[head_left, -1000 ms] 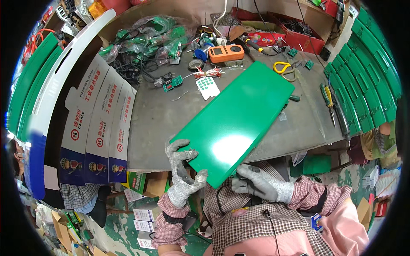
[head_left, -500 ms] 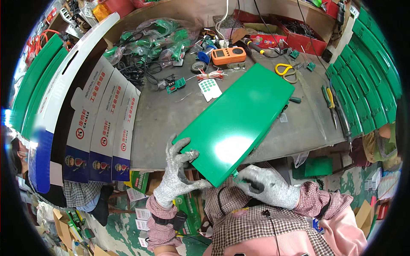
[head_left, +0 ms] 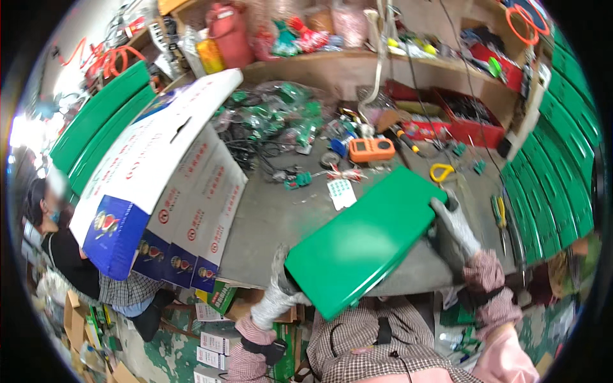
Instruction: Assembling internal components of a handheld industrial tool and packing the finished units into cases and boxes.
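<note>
A glossy green metal case (head_left: 364,242) lies slanted across the front of the grey bench, its near left corner reaching past the edge. My left hand (head_left: 279,284), in a grey glove, grips its left end, with the fingers partly hidden beside and under the case. At the far right end my gloved right hand (head_left: 454,220) holds the case, thumb on the top edge and the other fingers mostly hidden. Beyond the case are a white card with green dots (head_left: 341,193) and yellow-handled scissors (head_left: 442,172).
White and blue cartons (head_left: 191,210) stand on the left. An orange meter (head_left: 371,149), bagged green parts (head_left: 281,115) and red boxes (head_left: 469,118) lie at the back. Green cases (head_left: 549,172) are stacked on the right beside pliers (head_left: 499,214). Someone sits at far left (head_left: 70,255).
My right hand has moved from the case's near edge to its far right end. My left hand has shifted from its top to its left end. The view has tilted up.
</note>
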{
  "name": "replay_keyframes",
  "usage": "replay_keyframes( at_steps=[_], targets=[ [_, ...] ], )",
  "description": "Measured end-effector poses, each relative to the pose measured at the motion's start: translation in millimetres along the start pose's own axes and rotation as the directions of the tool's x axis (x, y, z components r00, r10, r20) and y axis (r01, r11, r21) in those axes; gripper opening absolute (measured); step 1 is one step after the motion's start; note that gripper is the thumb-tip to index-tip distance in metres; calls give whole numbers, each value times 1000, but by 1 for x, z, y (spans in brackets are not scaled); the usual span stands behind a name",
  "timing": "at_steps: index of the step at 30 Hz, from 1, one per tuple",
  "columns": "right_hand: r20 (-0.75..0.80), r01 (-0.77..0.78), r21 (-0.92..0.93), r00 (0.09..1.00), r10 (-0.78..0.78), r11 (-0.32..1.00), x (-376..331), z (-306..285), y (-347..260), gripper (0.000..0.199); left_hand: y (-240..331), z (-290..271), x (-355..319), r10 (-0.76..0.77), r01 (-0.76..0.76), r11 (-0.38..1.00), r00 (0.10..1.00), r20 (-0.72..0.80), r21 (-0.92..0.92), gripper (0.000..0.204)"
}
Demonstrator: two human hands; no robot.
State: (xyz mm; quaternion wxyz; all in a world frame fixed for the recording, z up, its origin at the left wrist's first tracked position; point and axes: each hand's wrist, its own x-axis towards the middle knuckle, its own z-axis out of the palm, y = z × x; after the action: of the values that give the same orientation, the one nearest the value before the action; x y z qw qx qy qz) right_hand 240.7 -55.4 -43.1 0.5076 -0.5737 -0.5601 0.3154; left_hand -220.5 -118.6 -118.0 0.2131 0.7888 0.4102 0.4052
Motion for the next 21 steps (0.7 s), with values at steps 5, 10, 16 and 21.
replay_keyframes(
  at_steps=[5,10,16,21],
  targets=[
    [124,-9,146,992,-9,989,10,73,-43,40,-43,16,-28,-25,96,985,899,-438,141,104],
    [285,82,301,943,-171,950,51,165,-97,48,-13,-15,-46,-258,292,954,677,-689,-70,84],
    [604,40,192,783,-150,981,110,252,-112,65,25,-36,-31,-487,407,829,189,-853,-383,63],
    [652,514,35,638,-410,857,64,291,-149,54,-10,-52,-60,-453,469,784,-15,-891,-407,49]
  ],
)
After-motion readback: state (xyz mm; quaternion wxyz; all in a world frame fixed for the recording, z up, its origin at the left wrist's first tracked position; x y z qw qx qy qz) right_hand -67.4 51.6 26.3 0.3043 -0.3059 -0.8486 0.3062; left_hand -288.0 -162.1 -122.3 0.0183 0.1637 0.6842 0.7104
